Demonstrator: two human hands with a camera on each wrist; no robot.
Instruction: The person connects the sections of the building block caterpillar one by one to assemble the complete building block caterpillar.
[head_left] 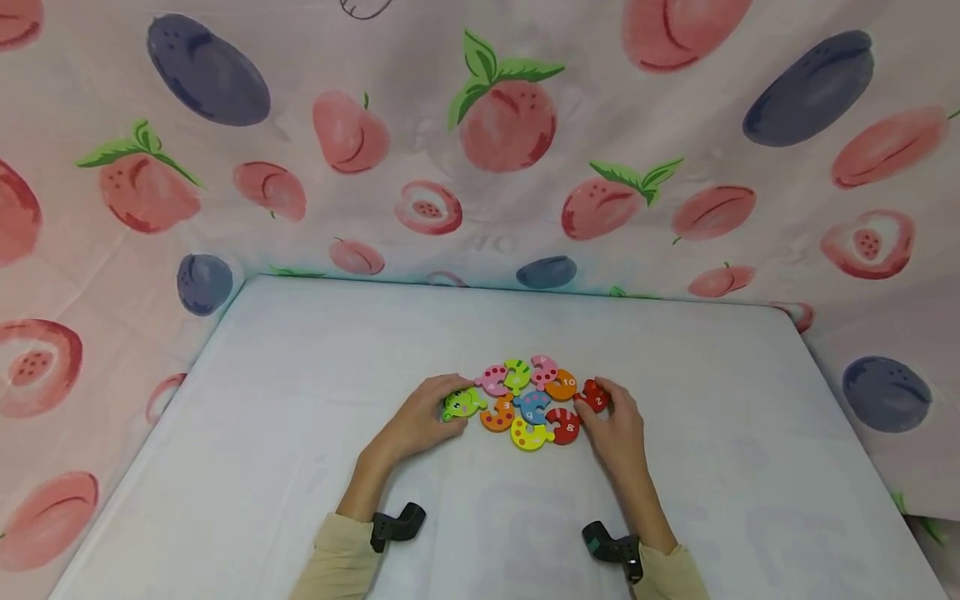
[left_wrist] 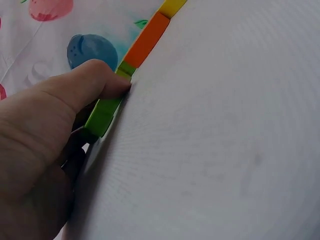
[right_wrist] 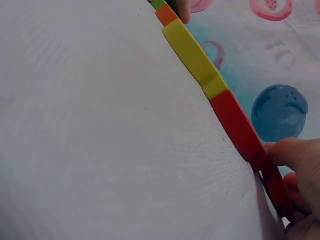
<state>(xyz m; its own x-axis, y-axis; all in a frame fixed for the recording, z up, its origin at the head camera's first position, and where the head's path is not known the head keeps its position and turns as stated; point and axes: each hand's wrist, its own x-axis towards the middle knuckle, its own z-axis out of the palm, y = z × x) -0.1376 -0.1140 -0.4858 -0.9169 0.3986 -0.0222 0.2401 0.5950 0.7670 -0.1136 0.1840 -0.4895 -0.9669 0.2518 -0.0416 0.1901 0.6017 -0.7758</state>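
On the white table, my left hand (head_left: pixel 420 421) grips a green puzzle piece with a smiling animal face (head_left: pixel 462 404), thumb along its near edge in the left wrist view. At the right end of the cluster, my right hand (head_left: pixel 619 432) pinches a red puzzle piece marked 2 (head_left: pixel 595 393). Between the hands lie several flat curved pieces close together: an orange one marked 3 (head_left: pixel 493 418), a blue one (head_left: pixel 534 406), a yellow one (head_left: pixel 527 439), a red striped one (head_left: pixel 567 427) and an orange one marked 10 (head_left: pixel 561 386). Two pink dotted pieces (head_left: pixel 492 381) and a lime striped one (head_left: pixel 516 375) form the far side.
The white tabletop (head_left: pixel 315 350) spreads around the pieces on all sides. Behind it hangs a pale curtain printed with fruit (head_left: pixel 427 108). Both wrists wear black camera mounts (head_left: pixel 397 525) close above the near part of the table.
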